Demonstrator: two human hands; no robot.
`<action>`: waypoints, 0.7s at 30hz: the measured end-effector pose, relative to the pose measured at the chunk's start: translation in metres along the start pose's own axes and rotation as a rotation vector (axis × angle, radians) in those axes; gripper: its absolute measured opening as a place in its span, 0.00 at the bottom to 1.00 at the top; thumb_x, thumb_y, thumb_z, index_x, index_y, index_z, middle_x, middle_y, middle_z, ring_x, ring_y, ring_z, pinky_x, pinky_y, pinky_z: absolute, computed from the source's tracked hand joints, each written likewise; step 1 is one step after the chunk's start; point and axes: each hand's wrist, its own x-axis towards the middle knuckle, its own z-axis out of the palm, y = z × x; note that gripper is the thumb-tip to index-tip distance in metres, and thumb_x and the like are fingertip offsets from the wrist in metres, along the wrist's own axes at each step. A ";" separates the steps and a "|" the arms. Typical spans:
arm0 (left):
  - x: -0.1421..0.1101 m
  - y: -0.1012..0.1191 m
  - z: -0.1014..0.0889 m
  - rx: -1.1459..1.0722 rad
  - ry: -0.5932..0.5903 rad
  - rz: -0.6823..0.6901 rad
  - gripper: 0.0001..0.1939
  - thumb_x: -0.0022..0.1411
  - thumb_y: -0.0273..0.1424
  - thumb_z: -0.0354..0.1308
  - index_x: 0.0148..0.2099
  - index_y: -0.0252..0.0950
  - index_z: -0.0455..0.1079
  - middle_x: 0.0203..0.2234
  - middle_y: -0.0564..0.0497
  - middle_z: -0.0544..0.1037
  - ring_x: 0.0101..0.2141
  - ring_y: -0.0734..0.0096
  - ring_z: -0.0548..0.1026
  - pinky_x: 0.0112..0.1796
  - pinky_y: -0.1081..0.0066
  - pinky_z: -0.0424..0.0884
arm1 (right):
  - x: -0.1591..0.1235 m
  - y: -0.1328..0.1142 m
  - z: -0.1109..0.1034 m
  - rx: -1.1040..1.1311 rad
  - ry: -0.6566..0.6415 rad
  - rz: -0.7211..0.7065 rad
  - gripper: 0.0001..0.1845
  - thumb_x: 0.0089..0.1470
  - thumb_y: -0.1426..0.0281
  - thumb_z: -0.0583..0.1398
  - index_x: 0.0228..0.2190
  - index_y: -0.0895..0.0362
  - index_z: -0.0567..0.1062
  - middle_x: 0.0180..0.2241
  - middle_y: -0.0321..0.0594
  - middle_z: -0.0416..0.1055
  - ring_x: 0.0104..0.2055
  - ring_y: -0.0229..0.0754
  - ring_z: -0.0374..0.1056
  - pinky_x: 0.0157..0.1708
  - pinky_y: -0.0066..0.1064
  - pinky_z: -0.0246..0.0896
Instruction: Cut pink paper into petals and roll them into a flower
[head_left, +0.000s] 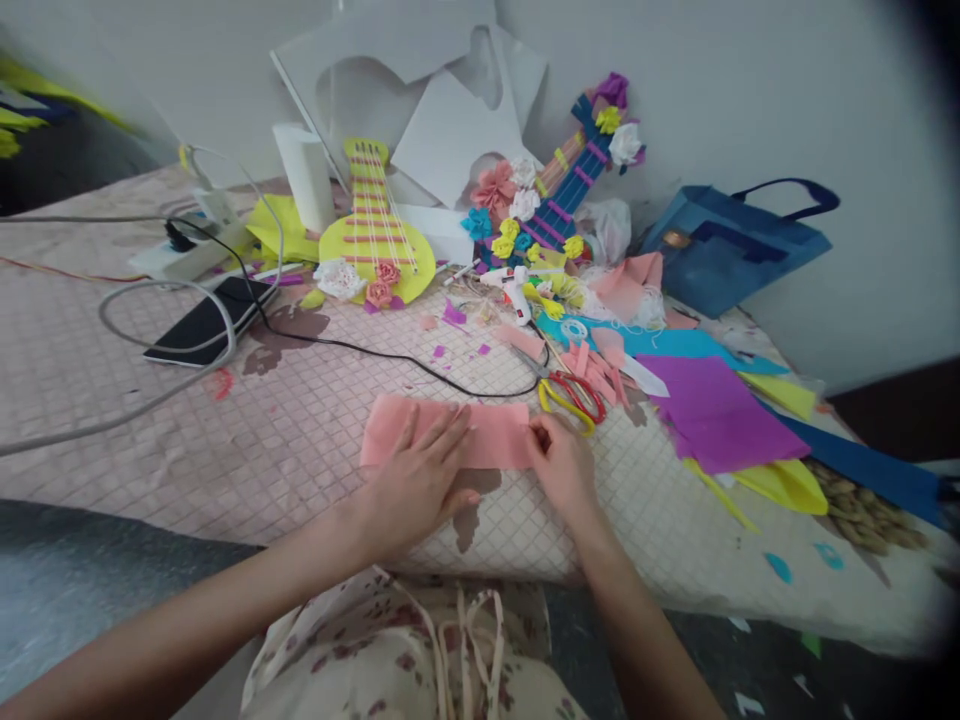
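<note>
A strip of pink crepe paper (499, 437) lies flat on the table near its front edge. My left hand (420, 475) rests on the strip with its fingers spread, pressing on the left and middle part. At the strip's right end, my right hand (561, 462) pinches the edge between thumb and curled fingers. Just beyond that hand lie scissors (574, 398) with red and yellow handles. Pink paper scraps (592, 370) are scattered beside them.
Behind stand a yellow paper guitar (375, 230) and a blue paper guitar (562, 205) with paper flowers. A glue gun (514, 290) trails a black cord across the table. Purple paper (724, 415) and a blue bag (731, 250) are on the right; a dark tablet (210, 320) lies left.
</note>
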 end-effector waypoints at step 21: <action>-0.062 -0.061 0.013 0.119 0.144 -0.347 0.36 0.65 0.48 0.34 0.65 0.26 0.46 0.63 0.34 0.51 0.62 0.51 0.50 0.58 0.47 0.45 | 0.001 0.003 0.002 -0.008 -0.004 -0.018 0.06 0.52 0.70 0.54 0.26 0.56 0.70 0.25 0.36 0.68 0.27 0.39 0.61 0.27 0.29 0.51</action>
